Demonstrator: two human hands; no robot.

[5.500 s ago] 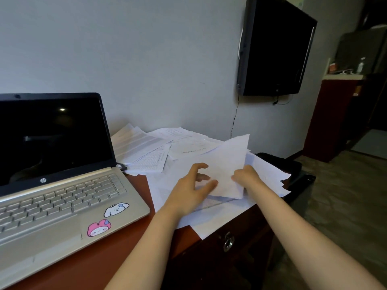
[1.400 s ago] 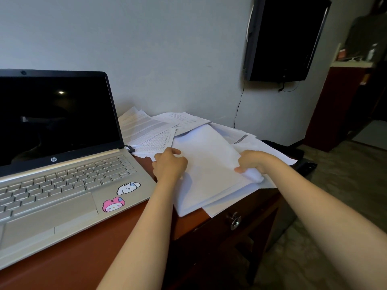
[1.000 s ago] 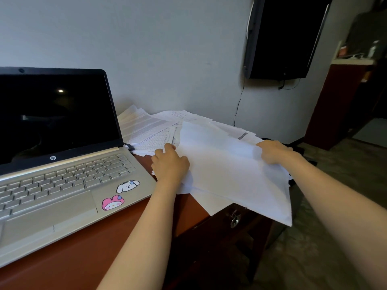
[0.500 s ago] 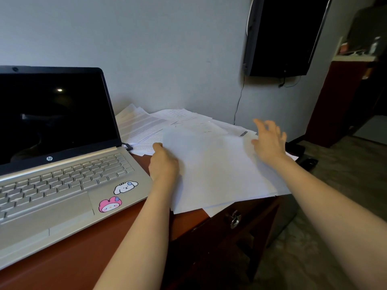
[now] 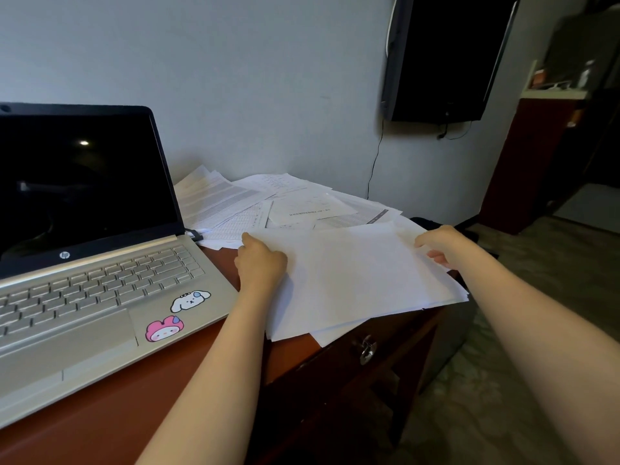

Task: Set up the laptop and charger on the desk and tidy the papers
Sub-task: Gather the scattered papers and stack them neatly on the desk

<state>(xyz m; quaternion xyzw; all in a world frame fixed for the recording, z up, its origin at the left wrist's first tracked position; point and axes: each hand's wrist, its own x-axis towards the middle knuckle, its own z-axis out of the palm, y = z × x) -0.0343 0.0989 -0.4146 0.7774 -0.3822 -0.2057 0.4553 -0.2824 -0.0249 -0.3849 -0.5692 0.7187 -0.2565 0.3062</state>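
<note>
Laptop (image 5: 94,250) stands just left of held papers (image 5: 352,280), television (image 5: 446,55) on wall beyond.

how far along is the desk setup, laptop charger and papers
Done: the laptop sits open on the desk, screen dark. In hand: the left hand and right hand each grip a side of a stack of sheets at the desk's right end. Left: the printed pages behind it lie loosely fanned by the wall, and no charger is clearly visible.

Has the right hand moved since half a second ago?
Yes. The right hand dropped lower against the wall cable and now grips the right edge of the paper stack.
</note>
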